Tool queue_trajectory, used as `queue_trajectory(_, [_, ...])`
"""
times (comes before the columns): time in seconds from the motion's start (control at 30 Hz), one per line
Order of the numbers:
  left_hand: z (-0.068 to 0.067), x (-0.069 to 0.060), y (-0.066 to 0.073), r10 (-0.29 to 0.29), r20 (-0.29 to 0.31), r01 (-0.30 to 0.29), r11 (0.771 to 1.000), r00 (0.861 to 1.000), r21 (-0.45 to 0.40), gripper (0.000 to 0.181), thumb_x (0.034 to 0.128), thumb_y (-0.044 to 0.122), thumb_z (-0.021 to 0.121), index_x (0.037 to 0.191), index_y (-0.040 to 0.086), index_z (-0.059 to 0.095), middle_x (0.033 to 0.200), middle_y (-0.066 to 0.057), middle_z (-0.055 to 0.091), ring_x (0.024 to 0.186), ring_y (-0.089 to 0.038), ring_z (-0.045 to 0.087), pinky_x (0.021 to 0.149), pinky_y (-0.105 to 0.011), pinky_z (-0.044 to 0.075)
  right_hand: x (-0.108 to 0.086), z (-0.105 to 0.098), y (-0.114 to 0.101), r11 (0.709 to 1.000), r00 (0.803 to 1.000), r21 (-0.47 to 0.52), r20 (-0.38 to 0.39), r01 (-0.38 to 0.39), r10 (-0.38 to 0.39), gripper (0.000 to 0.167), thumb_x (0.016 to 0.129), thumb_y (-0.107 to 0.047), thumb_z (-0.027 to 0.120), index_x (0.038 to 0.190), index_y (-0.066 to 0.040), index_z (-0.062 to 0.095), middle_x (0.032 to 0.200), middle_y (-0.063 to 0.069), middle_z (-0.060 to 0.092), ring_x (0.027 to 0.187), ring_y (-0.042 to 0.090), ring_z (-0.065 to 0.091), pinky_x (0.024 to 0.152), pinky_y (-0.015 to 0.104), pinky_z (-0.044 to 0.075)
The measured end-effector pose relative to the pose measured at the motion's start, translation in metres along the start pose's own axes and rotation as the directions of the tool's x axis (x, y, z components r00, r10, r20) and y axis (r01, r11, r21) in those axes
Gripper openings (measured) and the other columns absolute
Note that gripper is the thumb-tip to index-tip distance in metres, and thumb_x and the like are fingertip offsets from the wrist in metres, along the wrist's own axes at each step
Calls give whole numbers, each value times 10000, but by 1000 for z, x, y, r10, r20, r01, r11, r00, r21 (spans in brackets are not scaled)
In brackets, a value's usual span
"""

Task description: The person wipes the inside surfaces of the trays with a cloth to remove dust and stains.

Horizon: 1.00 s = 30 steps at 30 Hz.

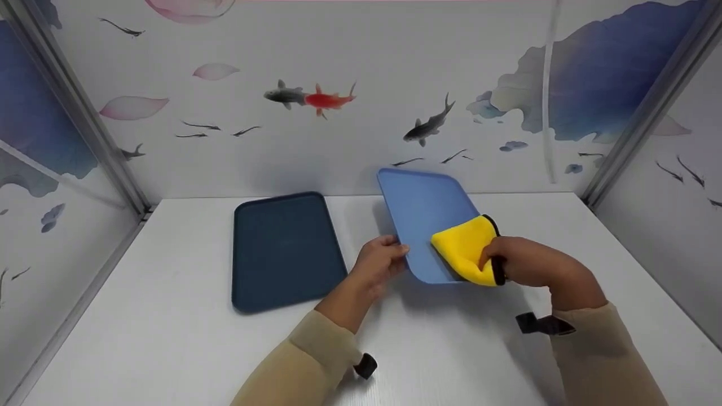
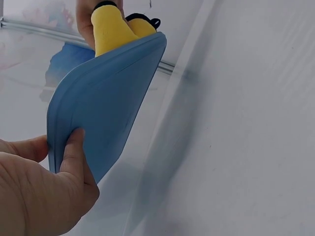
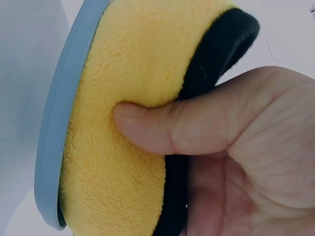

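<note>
A light blue tray [image 1: 420, 197] is held tilted above the white table. My left hand [image 1: 381, 262] grips its left edge; in the left wrist view the thumb and fingers [image 2: 73, 155] pinch the rim from both sides. My right hand [image 1: 530, 262] holds a folded yellow cloth [image 1: 465, 245] with black edging against the tray's lower right part. The right wrist view shows the thumb pressed into the plush cloth [image 3: 123, 162], beside the tray's rim [image 3: 51, 128]. The tray's right lower edge is covered by the cloth in the head view.
A dark blue tray [image 1: 285, 254] lies flat on the white table [image 1: 169, 349], left of my left hand. Behind stands a white wall [image 1: 225, 158] printed with fish and petals. Side panels with metal posts [image 1: 84, 107] bound the table at left and right.
</note>
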<state>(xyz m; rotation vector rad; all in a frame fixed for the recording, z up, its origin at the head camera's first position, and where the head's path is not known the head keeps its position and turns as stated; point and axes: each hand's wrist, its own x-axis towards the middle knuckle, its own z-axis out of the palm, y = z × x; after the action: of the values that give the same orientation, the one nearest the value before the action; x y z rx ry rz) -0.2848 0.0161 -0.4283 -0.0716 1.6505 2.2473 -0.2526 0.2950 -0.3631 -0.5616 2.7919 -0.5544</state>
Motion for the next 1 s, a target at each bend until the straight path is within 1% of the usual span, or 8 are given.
queue_trajectory(0.13, [0, -2, 0, 7, 3, -7, 1000, 1000, 3, 386, 997, 80, 654, 1371, -10, 622, 1272, -134, 704, 1010, -190, 695, 1015, -362, 573, 0, 0, 1, 1000, 1000, -2, -1, -15, 15, 327, 922, 87, 568, 1056, -124, 778, 1167, 126, 676, 1027, 309, 571, 976, 548, 517])
queue_trajectory(0.37, [2, -4, 1, -2, 7, 2, 1000, 1000, -10, 412, 998, 74, 649, 1398, -13, 600, 1292, -135, 698, 1040, -187, 694, 1024, -369, 568, 1, 2, -2, 999, 999, -29, 8, -35, 35, 271, 933, 50, 604, 1061, -124, 768, 1099, 96, 667, 981, 294, 564, 919, 487, 521])
queue_trajectory(0.47, [3, -4, 2, -1, 3, 1, 1000, 1000, 1, 425, 1000, 82, 648, 1410, -14, 589, 1300, -132, 695, 1054, -186, 694, 1032, -370, 564, 1, 2, -4, 999, 1000, -35, 2, -15, 15, 285, 927, 55, 604, 1071, -132, 764, 1089, 75, 669, 978, 277, 567, 914, 474, 521])
queue_trajectory(0.6, [3, -3, 1, 12, 9, -12, 1000, 1000, -1, 409, 995, 75, 649, 1391, -19, 598, 1301, -141, 697, 1049, -201, 703, 1036, -375, 562, 0, 4, -9, 998, 998, -24, -23, 50, -50, 304, 922, 69, 598, 1076, -135, 761, 1116, 70, 689, 994, 268, 585, 922, 480, 531])
queue_trajectory(0.7, [3, -3, 0, 19, 14, -19, 1000, 1000, -4, 403, 995, 72, 648, 1386, -15, 604, 1299, -141, 700, 1040, -207, 707, 1042, -376, 560, 1, 7, -14, 995, 994, -29, -41, 96, -97, 280, 945, 50, 608, 1092, -130, 763, 1130, 69, 706, 998, 259, 601, 932, 486, 538])
queue_trajectory(0.87, [3, -3, 0, 6, 10, -7, 1000, 1000, 12, 410, 999, 99, 660, 1396, 13, 612, 1293, -111, 703, 1034, -197, 696, 1045, -367, 558, 7, 12, -24, 994, 994, -48, -46, 101, -103, 187, 997, -66, 653, 1131, -134, 765, 1099, 34, 711, 970, 235, 596, 949, 499, 532])
queue_trajectory(1.0, [3, -3, 0, -6, -2, 6, 999, 1000, 31, 406, 999, 122, 670, 1393, 35, 623, 1272, -97, 712, 1020, -193, 690, 1039, -363, 561, 12, 16, -28, 994, 993, -51, -64, 100, -104, 165, 1007, -122, 666, 1138, -146, 763, 1088, 20, 706, 974, 230, 589, 982, 526, 518])
